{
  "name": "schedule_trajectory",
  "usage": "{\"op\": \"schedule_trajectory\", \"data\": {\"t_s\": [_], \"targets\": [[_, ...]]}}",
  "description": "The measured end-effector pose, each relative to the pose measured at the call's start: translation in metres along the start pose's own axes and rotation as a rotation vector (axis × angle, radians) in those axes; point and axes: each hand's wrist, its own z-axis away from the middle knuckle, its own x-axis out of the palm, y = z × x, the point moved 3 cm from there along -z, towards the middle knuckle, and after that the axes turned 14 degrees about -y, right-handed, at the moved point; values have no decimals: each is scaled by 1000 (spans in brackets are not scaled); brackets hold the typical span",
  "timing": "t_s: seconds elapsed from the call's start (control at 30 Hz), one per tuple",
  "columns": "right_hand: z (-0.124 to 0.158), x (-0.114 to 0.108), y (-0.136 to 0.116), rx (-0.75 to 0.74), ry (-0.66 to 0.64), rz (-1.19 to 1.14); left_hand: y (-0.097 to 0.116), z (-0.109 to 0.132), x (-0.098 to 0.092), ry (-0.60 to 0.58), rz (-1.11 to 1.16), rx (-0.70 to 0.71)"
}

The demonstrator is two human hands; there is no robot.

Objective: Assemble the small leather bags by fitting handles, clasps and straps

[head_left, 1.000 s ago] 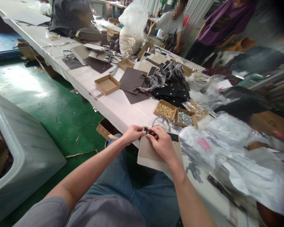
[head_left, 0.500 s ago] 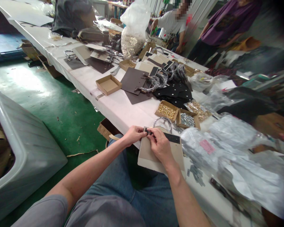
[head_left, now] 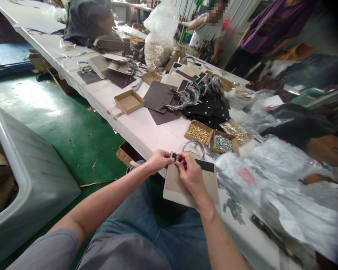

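Note:
A beige bag panel (head_left: 169, 184) with a black strip (head_left: 205, 165) along its far edge lies over the table's edge and my lap. At its far left corner my left hand (head_left: 161, 162) pinches the edge, thumb and fingertips closed. My right hand (head_left: 190, 170) lies across the panel, its fingertips closed at the black strip, close beside the left ones. Something small and dark is between the fingertips, too small to name. Just beyond the panel rises a round handle (head_left: 195, 143) wrapped in clear plastic.
Past the handle stand a box of gold-coloured fittings (head_left: 198, 132) and a box of silver-coloured fittings (head_left: 223, 142). Plastic bags (head_left: 259, 168) crowd the right side. A shallow cardboard box (head_left: 129, 102) and a pile of panels (head_left: 160, 95) lie farther off. A grey bin (head_left: 39, 168) stands left; two people are across the table.
My hands stay at the strip with only slight finger movement, and the panel tilts a little. Across the table, the person in white has raised an arm.

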Motion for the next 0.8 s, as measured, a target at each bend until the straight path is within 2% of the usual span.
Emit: {"op": "schedule_trajectory", "data": {"t_s": [0.47, 0.8], "targets": [[2, -5, -10, -18, 28, -66, 0, 0, -1, -11, -12, 19], [-2, -13, -10, 8, -25, -108, 7, 3, 0, -49, -5, -19]]}}
